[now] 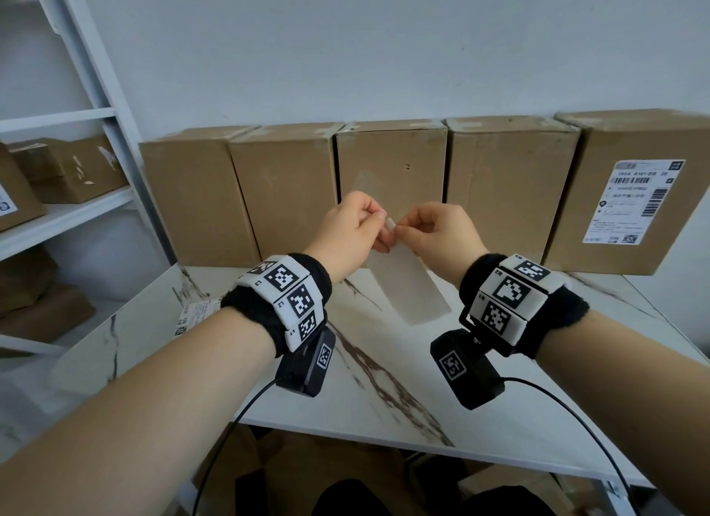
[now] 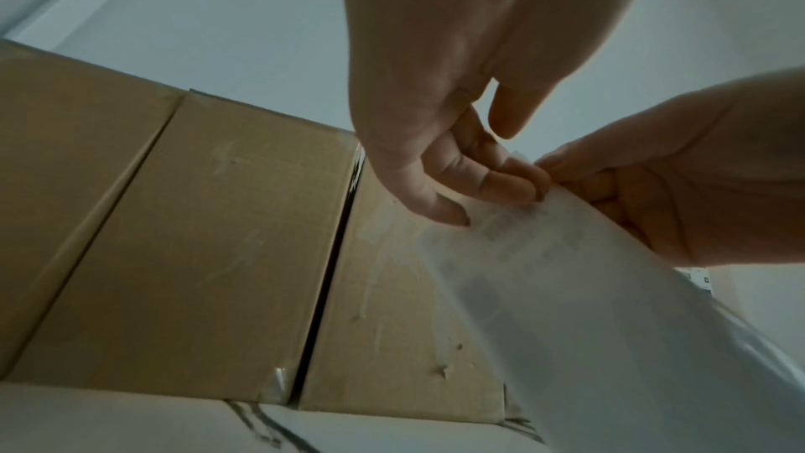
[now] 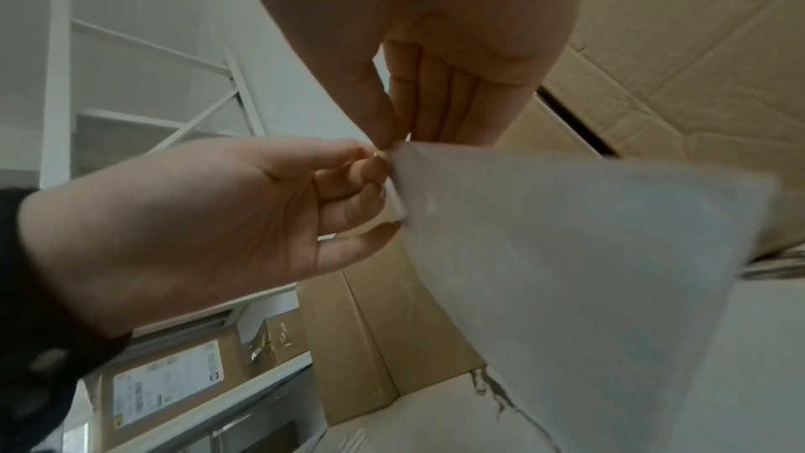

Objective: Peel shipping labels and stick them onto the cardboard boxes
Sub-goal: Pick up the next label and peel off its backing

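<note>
A white shipping label sheet [image 1: 407, 289] hangs in the air over the marble table, its print showing faintly through the paper [image 2: 588, 305]. My left hand [image 1: 378, 223] and right hand [image 1: 402, 229] both pinch its top corner, fingertips almost touching. The left wrist view shows my left hand [image 2: 501, 198] curled on the sheet's edge. In the right wrist view my right hand [image 3: 403, 145] pinches the same corner of the sheet [image 3: 588, 236]. Several cardboard boxes stand in a row behind; the middle box [image 1: 392, 162] is right behind my hands. The rightmost box [image 1: 576, 192] carries a stuck label [image 1: 645, 204].
Another printed label [image 1: 192, 315] lies on the marble table [image 1: 384, 381] at the left edge. A white shelf rack [image 1: 77, 208] on the left holds more cardboard boxes [image 1: 73, 169]. More cardboard lies under the table. Cables run from both wrist cameras.
</note>
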Motion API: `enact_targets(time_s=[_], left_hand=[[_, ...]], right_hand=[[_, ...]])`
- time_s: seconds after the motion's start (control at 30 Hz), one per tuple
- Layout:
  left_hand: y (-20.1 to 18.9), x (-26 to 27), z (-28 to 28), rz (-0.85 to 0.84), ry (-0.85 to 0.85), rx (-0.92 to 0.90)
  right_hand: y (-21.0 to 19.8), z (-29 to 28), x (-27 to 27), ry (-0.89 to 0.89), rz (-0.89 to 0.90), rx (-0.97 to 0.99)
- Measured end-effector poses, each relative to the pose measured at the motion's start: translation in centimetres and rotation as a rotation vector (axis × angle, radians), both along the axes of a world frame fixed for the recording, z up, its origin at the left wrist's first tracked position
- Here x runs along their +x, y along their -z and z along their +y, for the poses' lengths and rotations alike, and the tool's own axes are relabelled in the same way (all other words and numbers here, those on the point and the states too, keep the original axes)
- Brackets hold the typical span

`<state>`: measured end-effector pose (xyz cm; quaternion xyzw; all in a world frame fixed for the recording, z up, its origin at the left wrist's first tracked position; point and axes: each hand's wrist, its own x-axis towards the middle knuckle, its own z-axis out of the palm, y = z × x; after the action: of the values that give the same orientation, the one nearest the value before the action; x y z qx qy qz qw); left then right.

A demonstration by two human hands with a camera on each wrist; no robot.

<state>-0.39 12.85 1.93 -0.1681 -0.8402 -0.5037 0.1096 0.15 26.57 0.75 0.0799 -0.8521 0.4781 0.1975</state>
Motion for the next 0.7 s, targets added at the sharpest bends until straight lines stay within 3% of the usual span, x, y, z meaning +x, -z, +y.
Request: enact_targets(time_s=[0.3,0.53,0.7], left_hand=[[-0.34,-0.59,0.03,-0.266,-0.051,0.258],[-0.29,-0.21,-0.02,-0.24,-0.094,0.271],[-0.26,0.18,0.16,-0.282,-0.021,0.347]], right_hand=[[-0.08,0.04,0.3,-0.003,0.116,0.116],[-0.23,0.14,0.63,-0.024,0.049,0.04],[0.01,0.21,0.4,0.009,0.057,0.038]])
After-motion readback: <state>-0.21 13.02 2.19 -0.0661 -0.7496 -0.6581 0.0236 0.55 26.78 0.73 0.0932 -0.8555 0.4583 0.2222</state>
